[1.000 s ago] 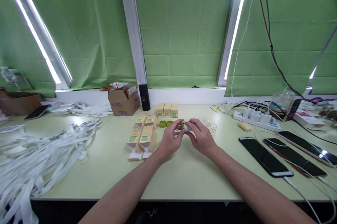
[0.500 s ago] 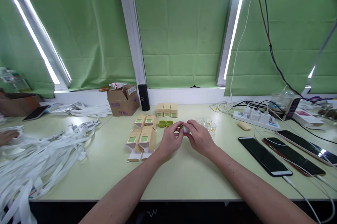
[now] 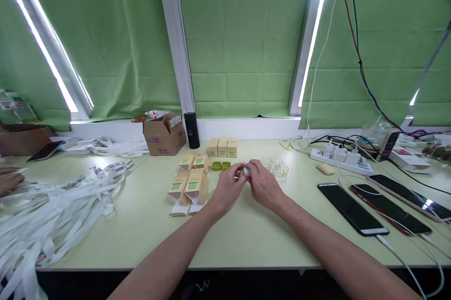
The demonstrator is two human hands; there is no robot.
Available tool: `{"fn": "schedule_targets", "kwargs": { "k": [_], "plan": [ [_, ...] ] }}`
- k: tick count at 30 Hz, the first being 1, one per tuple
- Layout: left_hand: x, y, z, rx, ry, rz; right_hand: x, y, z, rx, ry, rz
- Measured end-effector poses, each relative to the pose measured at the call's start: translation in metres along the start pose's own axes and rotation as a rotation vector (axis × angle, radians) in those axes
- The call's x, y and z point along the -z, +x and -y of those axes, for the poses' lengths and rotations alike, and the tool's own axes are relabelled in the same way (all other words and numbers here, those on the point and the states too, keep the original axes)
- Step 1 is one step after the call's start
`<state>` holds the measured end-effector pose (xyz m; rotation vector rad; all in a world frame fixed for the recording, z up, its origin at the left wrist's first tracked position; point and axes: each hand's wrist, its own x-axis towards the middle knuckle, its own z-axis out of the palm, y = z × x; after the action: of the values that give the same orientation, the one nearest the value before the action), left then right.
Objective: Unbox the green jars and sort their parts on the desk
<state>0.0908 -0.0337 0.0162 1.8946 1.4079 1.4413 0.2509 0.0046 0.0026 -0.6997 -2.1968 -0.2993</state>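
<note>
My left hand (image 3: 229, 185) and my right hand (image 3: 263, 184) meet above the middle of the table. Between their pinched fingertips is a small white rounded piece (image 3: 247, 172), with a dark yellowish bit at its left end by the left fingers. Its exact kind is mostly hidden. Small green open containers (image 3: 216, 166) stand just left of the hands. To the right, close to my right hand, are several clear cups (image 3: 283, 173) with small gold-coloured bits in them.
Open kraft boxes (image 3: 196, 186) lie left of the hands, with three closed small boxes (image 3: 222, 148) behind. A carton (image 3: 164, 136) and black cylinder (image 3: 191, 130) stand farther back. White straps (image 3: 81, 203) and another person's hand (image 3: 10, 181) are left; phones (image 3: 352, 208) and a power strip (image 3: 341, 161) right.
My right fingers have turned and closed in around the white piece, which now shows its rounded end. The other person's hand at far left has shifted slightly.
</note>
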Motion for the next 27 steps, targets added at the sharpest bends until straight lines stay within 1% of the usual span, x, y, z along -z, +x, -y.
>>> {"fn": "schedule_targets", "kwargs": {
  "k": [5,9,13,15,17,19,22,24,27],
  "plan": [
    [0.000,0.001,-0.002,0.017,0.013,0.010,-0.003,-0.001,0.000,-0.010,-0.007,0.003],
    [-0.002,0.001,-0.002,0.035,-0.020,0.008,-0.005,-0.001,0.000,-0.026,-0.012,0.018],
    [-0.004,0.001,0.001,0.083,-0.160,0.026,-0.006,-0.002,-0.001,-0.070,0.012,0.012],
    [-0.003,0.001,0.003,0.107,-0.258,0.053,-0.005,-0.003,-0.002,-0.102,0.058,0.010],
    [0.000,0.001,0.004,0.099,-0.298,0.089,-0.005,-0.004,-0.005,-0.127,0.123,0.021],
    [0.003,0.000,0.005,0.054,-0.247,0.113,-0.005,-0.006,-0.008,-0.155,0.195,0.033],
    [0.007,-0.001,0.005,-0.010,-0.097,0.124,-0.006,-0.008,-0.012,-0.218,0.309,0.019],
    [0.008,-0.001,0.004,-0.014,-0.025,0.117,-0.007,-0.008,-0.014,-0.260,0.380,0.010],
    [0.008,-0.001,0.004,0.016,0.012,0.085,-0.009,-0.007,-0.014,-0.339,0.490,0.002]
  ]
}}
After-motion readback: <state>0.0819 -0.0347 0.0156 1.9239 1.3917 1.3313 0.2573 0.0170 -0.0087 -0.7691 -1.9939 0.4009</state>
